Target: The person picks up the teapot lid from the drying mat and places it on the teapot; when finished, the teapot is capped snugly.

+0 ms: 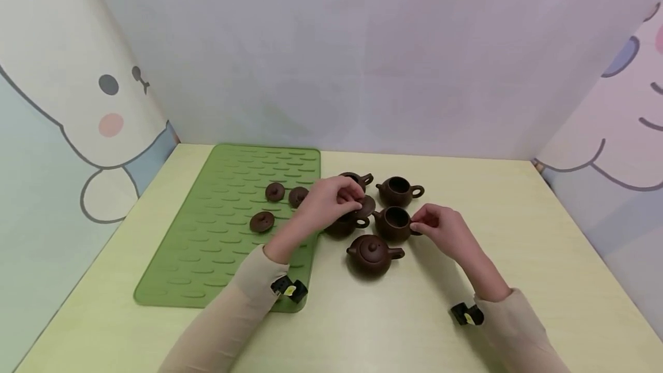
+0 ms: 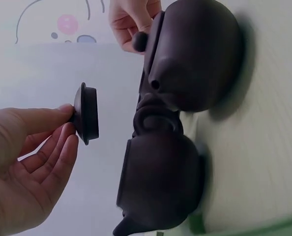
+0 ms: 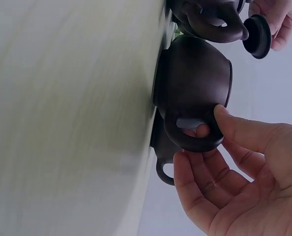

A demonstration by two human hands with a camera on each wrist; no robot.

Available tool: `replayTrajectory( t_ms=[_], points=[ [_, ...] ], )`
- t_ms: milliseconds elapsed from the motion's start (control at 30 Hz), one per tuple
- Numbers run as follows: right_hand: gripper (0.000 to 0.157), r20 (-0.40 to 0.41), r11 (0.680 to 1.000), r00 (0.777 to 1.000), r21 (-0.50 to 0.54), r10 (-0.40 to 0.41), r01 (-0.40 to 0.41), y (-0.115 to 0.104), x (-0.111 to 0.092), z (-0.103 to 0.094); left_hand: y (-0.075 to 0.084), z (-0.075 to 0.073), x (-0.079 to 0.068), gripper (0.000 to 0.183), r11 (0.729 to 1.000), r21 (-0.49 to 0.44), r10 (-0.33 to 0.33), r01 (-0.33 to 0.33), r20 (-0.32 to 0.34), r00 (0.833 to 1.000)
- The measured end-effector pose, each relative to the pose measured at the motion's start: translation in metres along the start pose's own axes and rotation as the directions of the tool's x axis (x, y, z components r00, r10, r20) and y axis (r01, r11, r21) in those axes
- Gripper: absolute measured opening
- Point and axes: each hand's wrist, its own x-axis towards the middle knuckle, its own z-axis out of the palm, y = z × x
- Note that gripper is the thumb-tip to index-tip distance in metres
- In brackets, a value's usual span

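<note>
My left hand (image 1: pixel 327 205) pinches a dark brown teapot lid (image 1: pixel 367 206) by its knob, in the air above the group of small teapots. In the left wrist view the lid (image 2: pixel 90 114) is tipped on edge, its inner rim facing the pots. With thumb and fingers, my right hand (image 1: pixel 441 229) grips the handle of a lidless teapot (image 1: pixel 385 230), whose dark opening faces up. A lidded teapot (image 1: pixel 369 263) sits in front of it. Partly hidden under my left hand is another pot (image 1: pixel 342 228) at the mat's edge.
Two more lidless teapots stand behind, one at the back right (image 1: pixel 396 199) and one (image 1: pixel 362 182) partly covered by my left hand. Three loose lids (image 1: pixel 262 222) lie on the green ridged mat (image 1: pixel 207 246) to the left. A pale wall borders the table's back.
</note>
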Motion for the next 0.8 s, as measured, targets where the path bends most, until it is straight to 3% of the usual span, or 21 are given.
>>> replayTrajectory(
  t_ms=[267, 800],
  points=[
    [0.004, -0.001, 1.000, 1.000, 0.005, -0.001, 0.001, 0.000, -0.001, 0.001, -0.001, 0.023, 0.012, 0.012, 0.998, -0.023, 0.057, -0.056, 0.007, 0.998],
    [0.005, -0.007, 1.000, 1.000, -0.001, 0.006, -0.006, 0.000, 0.000, 0.002, 0.003, 0.049, 0.026, 0.013, 0.996, -0.054, 0.071, -0.068, 0.045, 0.996]
  ],
)
